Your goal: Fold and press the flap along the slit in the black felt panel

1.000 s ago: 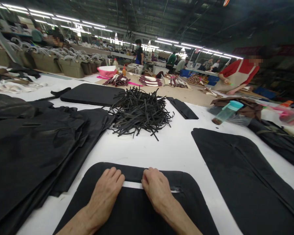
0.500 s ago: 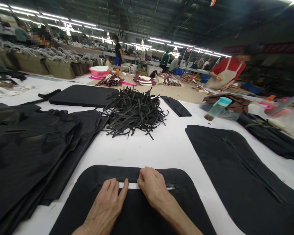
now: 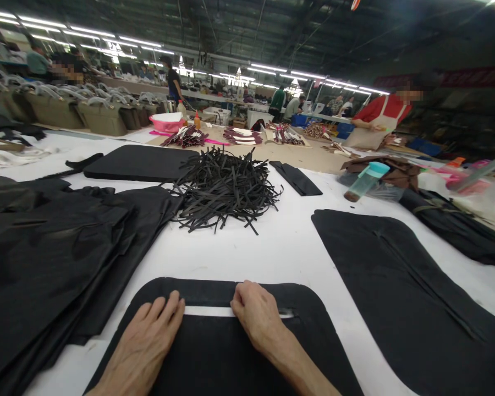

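Left hand (image 3: pixel 148 336) flat, right hand (image 3: pixel 256 314) curled — grip unclear — on smooth, rounded black panel (image 3: pixel 208 355).

Bare white worktop (image 3: pixel 268 256) runs as a passage across the middle, between the slotted black panel (image 3: pixel 214 357) near the front edge and a loose heap of black strips (image 3: pixel 231 190) farther back. Both hands, left (image 3: pixel 150 335) and right (image 3: pixel 258 313), rest on that panel and block its slot. Toward the right edge, a large black panel (image 3: pixel 388 269) bounds a slanting lane — open to the front. Toward the left edge, piled black sheets (image 3: pixel 61 242) leave only a narrow gap. A bottle (image 3: pixel 367 181) obstructs the far right corner.
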`<action>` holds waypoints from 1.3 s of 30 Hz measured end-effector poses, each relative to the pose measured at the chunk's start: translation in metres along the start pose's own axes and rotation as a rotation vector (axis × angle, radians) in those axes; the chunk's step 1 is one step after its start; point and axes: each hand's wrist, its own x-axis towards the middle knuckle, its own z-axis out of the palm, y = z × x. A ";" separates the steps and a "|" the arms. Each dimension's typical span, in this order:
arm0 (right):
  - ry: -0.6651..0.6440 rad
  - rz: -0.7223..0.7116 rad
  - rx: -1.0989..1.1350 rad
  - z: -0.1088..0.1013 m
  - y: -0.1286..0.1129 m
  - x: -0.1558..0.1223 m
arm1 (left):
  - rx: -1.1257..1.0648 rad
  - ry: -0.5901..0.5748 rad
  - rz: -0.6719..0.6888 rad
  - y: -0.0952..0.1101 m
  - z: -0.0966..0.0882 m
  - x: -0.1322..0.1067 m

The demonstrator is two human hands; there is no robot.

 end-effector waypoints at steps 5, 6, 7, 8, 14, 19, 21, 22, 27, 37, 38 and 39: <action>-0.003 0.004 0.001 -0.003 -0.002 -0.002 | -0.098 -0.114 -0.104 -0.014 -0.004 -0.005; -0.002 0.005 0.000 -0.004 -0.003 -0.002 | -0.130 -0.114 -0.133 -0.013 -0.008 -0.002; -0.002 0.005 -0.001 -0.004 -0.003 -0.003 | -0.161 -0.106 -0.166 -0.011 -0.013 0.003; -0.001 0.004 -0.001 -0.005 -0.004 -0.003 | -0.195 -0.093 -0.187 -0.007 -0.018 0.009; 0.019 -0.027 0.032 -0.002 -0.003 -0.005 | -0.453 -0.106 0.035 0.042 -0.033 0.039; 0.019 -0.142 0.121 0.000 0.014 -0.007 | -0.371 0.019 0.042 0.061 -0.009 0.037; 0.040 -0.198 0.184 0.000 0.026 -0.009 | -0.368 0.050 0.031 0.060 -0.001 0.033; 0.062 -0.222 0.209 0.000 0.032 -0.011 | -0.369 0.065 0.028 0.060 0.002 0.032; 0.149 -0.280 0.139 -0.001 0.065 -0.023 | -0.351 0.170 0.000 0.062 0.005 0.032; 0.160 -0.147 0.060 -0.007 0.075 -0.031 | -0.218 0.226 0.089 0.069 0.016 0.029; 0.138 -0.123 0.027 -0.009 0.072 -0.030 | -0.196 0.215 0.102 0.069 0.016 0.030; 0.112 -0.099 -0.006 -0.011 0.070 -0.028 | -0.178 0.202 0.110 0.070 0.015 0.030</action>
